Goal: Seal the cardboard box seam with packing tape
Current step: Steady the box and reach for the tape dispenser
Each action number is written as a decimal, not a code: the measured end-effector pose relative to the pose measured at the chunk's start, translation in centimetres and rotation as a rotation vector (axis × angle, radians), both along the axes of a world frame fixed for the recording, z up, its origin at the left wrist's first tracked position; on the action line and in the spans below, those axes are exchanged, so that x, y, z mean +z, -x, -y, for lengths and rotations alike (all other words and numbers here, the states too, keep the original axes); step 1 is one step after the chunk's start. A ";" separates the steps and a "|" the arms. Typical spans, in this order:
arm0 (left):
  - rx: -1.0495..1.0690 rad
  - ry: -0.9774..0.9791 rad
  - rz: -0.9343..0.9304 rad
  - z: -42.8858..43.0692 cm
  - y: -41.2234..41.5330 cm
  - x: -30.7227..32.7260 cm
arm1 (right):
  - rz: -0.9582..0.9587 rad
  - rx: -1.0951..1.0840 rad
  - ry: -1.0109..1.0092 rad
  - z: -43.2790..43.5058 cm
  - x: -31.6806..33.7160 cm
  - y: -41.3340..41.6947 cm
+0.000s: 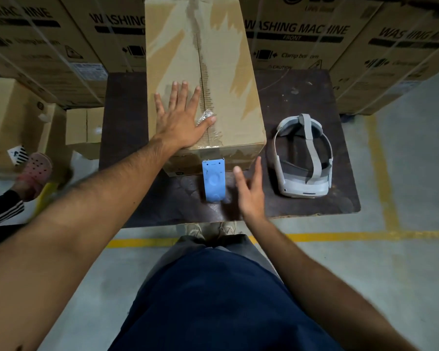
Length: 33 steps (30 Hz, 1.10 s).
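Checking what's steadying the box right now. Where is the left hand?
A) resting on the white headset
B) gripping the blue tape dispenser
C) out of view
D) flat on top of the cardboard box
D: the left hand lies spread, palm down, on the cardboard box beside its seam.

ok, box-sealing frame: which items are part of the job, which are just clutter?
Job:
- cardboard box, centre seam untaped
- crumpled clear tape at the left thumb
- blue tape dispenser against the box front
- left hand flat on the lid
- right hand, open beside the dispenser

Lying about:
- white headset on the table
- stacked washing machine cartons
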<state>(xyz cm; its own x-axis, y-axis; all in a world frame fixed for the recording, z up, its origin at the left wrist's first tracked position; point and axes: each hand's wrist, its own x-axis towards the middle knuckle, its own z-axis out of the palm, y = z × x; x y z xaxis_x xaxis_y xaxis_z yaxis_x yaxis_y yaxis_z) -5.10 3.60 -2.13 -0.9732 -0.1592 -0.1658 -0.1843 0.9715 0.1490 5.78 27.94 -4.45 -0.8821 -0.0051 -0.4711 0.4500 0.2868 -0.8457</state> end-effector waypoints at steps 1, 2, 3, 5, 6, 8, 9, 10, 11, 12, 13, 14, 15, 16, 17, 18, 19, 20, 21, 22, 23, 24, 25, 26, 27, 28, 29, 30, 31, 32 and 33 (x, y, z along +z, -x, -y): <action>-0.001 0.001 -0.003 0.0 0.0 -0.1 | 0.009 0.038 -0.008 0.4 0.2 -0.5; -0.001 0.002 -0.007 -0.1 -0.1 -0.2 | 0.007 0.067 -0.021 0.8 0.2 -0.8; 0.000 0.004 -0.011 -0.1 -0.1 -0.2 | 0.000 0.090 -0.042 1.3 0.1 -1.0; 0.005 0.007 -0.015 -0.1 -0.1 -0.2 | -0.027 0.128 -0.110 1.9 -0.7 -1.6; 0.007 0.010 -0.015 -0.1 -0.1 -0.2 | -0.041 0.156 -0.140 2.1 -1.3 -2.0; 0.004 0.018 -0.018 -0.1 -0.1 -0.2 | -0.085 0.206 -0.202 2.4 -2.7 -2.5; 0.002 0.020 -0.018 -0.2 -0.1 -0.2 | -0.131 0.219 -0.242 2.6 -3.3 -2.6; 0.001 0.021 -0.017 -0.2 -0.2 -0.1 | -0.195 0.227 -0.284 2.8 -3.8 -2.7; 0.001 0.019 -0.015 -0.2 -0.2 -0.1 | -0.267 0.237 -0.329 3.0 -4.0 -2.8; 0.001 0.019 -0.014 -0.2 -0.1 -0.2 | -0.334 0.247 -0.377 3.2 -4.0 -2.8; 0.000 0.022 -0.011 -0.2 -0.1 -0.2 | -0.380 0.250 -0.416 3.5 -4.1 -2.8; 0.000 0.024 -0.008 -0.2 -0.1 -0.2 | -0.404 0.244 -0.442 3.8 -4.2 -2.8; -0.001 0.026 -0.008 -0.2 -0.1 -0.2 | -0.411 0.234 -0.460 4.1 -4.4 -2.8; -0.001 0.028 -0.008 -0.3 -0.1 -0.2 | -0.422 0.225 -0.481 4.4 -4.8 -2.8; 0.000 0.027 -0.008 -0.3 -0.1 -0.2 | -0.445 0.216 -0.504 4.6 -5.1 -2.8; 0.001 0.024 -0.008 -0.3 -0.1 -0.2 | -0.476 0.206 -0.530 4.8 -5.4 -2.7; 0.001 0.022 -0.008 -0.3 -0.1 -0.2 | -0.505 0.199 -0.548 5.0 -5.7 -2.7; 0.000 0.020 -0.008 -0.3 -0.1 -0.2 | -0.523 0.196 -0.559 5.1 -6.0 -2.7; -0.003 0.020 -0.008 -0.3 -0.1 -0.2 | -0.535 0.197 -0.566 5.1 -6.2 -2.7; -0.007 0.020 -0.007 -0.2 -0.1 -0.2 | -0.549 0.202 -0.572 5.2 -6.5 -2.7; -0.009 0.022 -0.006 -0.2 -0.1 -0.1 | -0.562 0.204 -0.573 5.2 -6.7 -2.8; -0.010 0.023 -0.005 -0.2 -0.1 -0.1 | -0.566 0.202 -0.571 5.3 -6.8 -2.9; -0.009 0.022 -0.005 -0.2 -0.2 -0.1 | -0.560 0.196 -0.565 5.3 -6.8 -3.0; -0.007 0.018 -0.004 -0.3 -0.2 -0.1 | -0.545 0.191 -0.559 5.4 -6.8 -3.1; -0.006 0.014 -0.004 -0.3 -0.2 0.0 | -0.526 0.189 -0.554 5.4 -6.7 -3.2; -0.006 0.012 -0.005 -0.3 -0.2 0.0 | -0.505 0.190 -0.550 5.4 -6.7 -3.3; -0.008 0.011 -0.005 -0.3 -0.1 0.0 | -0.484 0.193 -0.536 5.4 -6.7 -3.3; -0.010 0.012 -0.004 -0.2 -0.1 0.0 | -0.459 0.194 -0.508 5.4 -6.6 -3.3; -0.010 0.014 -0.002 -0.2 -0.1 -0.1 | -0.428 0.191 -0.468 5.4 -6.5 -3.3; -0.009 0.019 -0.001 -0.2 -0.1 -0.1 | -0.395 0.187 -0.427 5.4 -6.3 -3.3; -0.008 0.025 0.001 -0.2 -0.1 -0.1 | -0.364 0.188 -0.393 5.3 -6.2 -3.3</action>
